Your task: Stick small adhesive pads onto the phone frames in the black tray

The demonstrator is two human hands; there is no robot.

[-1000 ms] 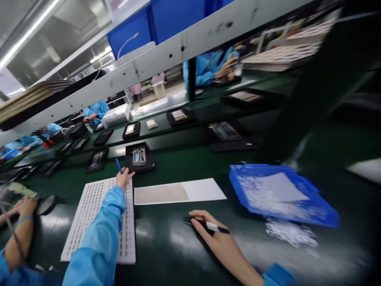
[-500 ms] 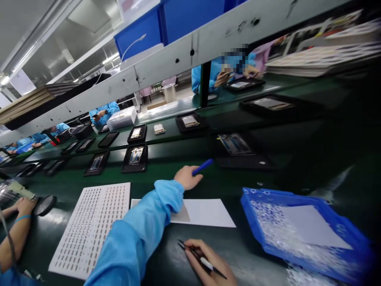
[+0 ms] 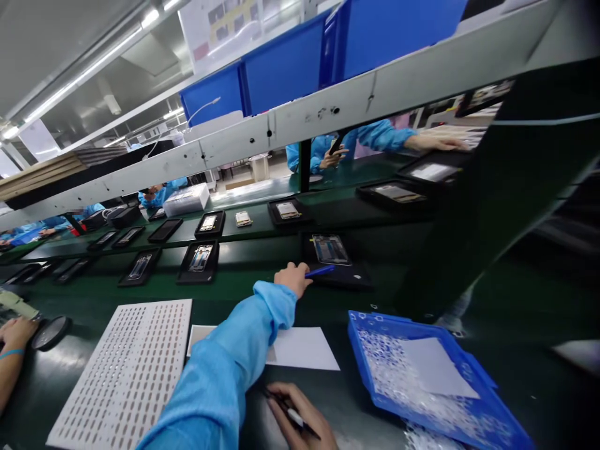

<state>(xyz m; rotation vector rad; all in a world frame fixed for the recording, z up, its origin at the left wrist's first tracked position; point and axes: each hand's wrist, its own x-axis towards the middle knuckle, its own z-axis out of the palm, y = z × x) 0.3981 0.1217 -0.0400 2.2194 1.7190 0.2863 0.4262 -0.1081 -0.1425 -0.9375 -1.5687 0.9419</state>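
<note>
Two bare hands, apart from each other, each closed on a tool. Left hand [image 3: 293,279]: stretched far across the bench, fingers curled round a blue pen [image 3: 320,271], which points right. Right hand [image 3: 304,417]: near edge of the bench, just right of the left sleeve [image 3: 234,359], thumb and fingers closed on tweezers [image 3: 297,417], tips toward the far left; tip gap too blurred to judge. Key relation: the black tray [image 3: 344,277] lies just right of and beyond the left hand, long axis running roughly far to near; a phone frame [image 3: 330,248] lies in its far part. Left hand is the nearer of the two. Pen overlaps the tray's near-left part in view; contact cannot be told. Below the left forearm, a white sheet [image 3: 307,349], long axis left to right, partly hidden by the sleeve. Further left, a white board [image 3: 134,369] with rows of slots. Right of the sheet, apart from it, a blue bin [image 3: 490,394] of small clear pieces, some spilled at its near side.
</note>
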